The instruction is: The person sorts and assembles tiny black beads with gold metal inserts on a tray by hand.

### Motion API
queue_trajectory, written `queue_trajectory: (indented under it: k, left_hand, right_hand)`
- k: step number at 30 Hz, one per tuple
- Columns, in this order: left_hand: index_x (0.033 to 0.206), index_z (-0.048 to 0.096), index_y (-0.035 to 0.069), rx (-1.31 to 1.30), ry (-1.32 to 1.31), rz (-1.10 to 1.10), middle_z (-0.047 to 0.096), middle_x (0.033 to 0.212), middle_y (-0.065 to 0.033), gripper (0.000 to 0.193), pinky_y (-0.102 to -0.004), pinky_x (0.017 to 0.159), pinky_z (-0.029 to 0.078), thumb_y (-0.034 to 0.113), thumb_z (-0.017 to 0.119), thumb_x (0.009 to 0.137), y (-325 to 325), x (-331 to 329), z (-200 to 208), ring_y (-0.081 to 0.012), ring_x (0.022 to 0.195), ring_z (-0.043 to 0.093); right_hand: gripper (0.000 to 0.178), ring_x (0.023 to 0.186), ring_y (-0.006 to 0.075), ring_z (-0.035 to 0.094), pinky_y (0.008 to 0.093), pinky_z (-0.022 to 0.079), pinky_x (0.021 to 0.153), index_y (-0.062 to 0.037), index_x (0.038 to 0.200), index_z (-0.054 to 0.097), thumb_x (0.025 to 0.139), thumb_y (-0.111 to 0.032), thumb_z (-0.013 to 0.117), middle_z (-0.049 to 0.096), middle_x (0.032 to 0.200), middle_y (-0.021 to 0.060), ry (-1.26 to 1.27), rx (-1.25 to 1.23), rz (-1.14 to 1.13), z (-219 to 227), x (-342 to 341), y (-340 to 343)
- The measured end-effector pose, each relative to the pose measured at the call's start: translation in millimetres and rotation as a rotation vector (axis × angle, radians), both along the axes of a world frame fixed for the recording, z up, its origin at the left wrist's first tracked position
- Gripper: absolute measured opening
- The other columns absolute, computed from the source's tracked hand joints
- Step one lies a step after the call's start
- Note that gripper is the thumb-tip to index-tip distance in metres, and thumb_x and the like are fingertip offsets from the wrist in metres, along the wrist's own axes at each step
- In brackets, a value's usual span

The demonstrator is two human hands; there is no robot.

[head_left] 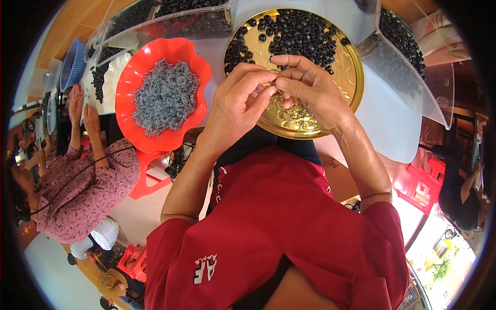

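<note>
My left hand (238, 101) and my right hand (314, 92) meet above a round golden tray (351, 77). Thumb and fingers of both are pinched around a tiny piece, too small and covered to name. The other fingers of the right hand are loosely curled. Small black ring-shaped parts (305, 33) lie heaped on the tray's far side, with a looser group at its left. To the left, a red bowl with a wavy rim (126, 98) holds a pile of small metal springs (165, 95).
Clear plastic bins of black parts stand at the back left (191, 26) and right (403, 67). A blue basket (73, 64) sits at the far left, near another person in a patterned top (88, 191). Red stools (421, 186) stand on the floor.
</note>
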State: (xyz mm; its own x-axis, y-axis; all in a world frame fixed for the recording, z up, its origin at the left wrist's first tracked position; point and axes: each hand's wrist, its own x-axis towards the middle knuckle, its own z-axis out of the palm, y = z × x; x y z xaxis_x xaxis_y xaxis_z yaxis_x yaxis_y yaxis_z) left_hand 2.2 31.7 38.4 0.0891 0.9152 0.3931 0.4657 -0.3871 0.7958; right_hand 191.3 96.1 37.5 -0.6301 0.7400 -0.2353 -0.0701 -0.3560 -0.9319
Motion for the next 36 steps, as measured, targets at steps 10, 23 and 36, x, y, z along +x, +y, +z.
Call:
queue_trajectory:
  k: [10,23,36]
  left_hand:
    - [0.11,0.07,0.002,0.053,-0.047,0.062,0.065,0.105,-0.0111,0.026,-0.028,0.071,0.058,-0.007,0.07,0.086,-0.3,0.9,-3.3,-0.019,0.087,0.069]
    - [0.101,0.068,0.001,0.038,-0.279,0.087,0.066,0.098,-0.0097,0.018,-0.0268,0.068,0.055,-0.004,0.073,0.086,2.8,3.8,-13.0,-0.0144,0.078,0.066]
    - [0.096,0.068,-0.001,0.198,0.028,0.177,0.067,0.09,-0.0098,0.016,-0.0262,0.059,0.054,-0.002,0.077,0.083,2.0,3.9,-7.6,-0.0169,0.071,0.067]
  right_hand:
    - [0.045,0.083,0.0097,0.06,0.0265,0.054,0.073,-0.0009,0.138,0.051,0.098,-0.015,0.066,0.062,0.102,0.0048,0.173,-0.21,-0.072,5.0,-6.3,-6.2]
    - [0.042,0.09,0.0119,0.063,0.0264,0.055,0.075,-0.0006,0.134,0.052,0.098,-0.016,0.067,0.064,0.105,0.0069,0.243,-0.175,-0.13,-0.5,-13.1,-11.2]
    - [0.043,0.09,0.0156,0.064,0.0305,0.056,0.082,-0.0005,0.14,0.047,0.101,-0.011,0.061,0.065,0.105,0.0075,0.199,-0.067,-0.192,-0.9,-16.4,-12.1]
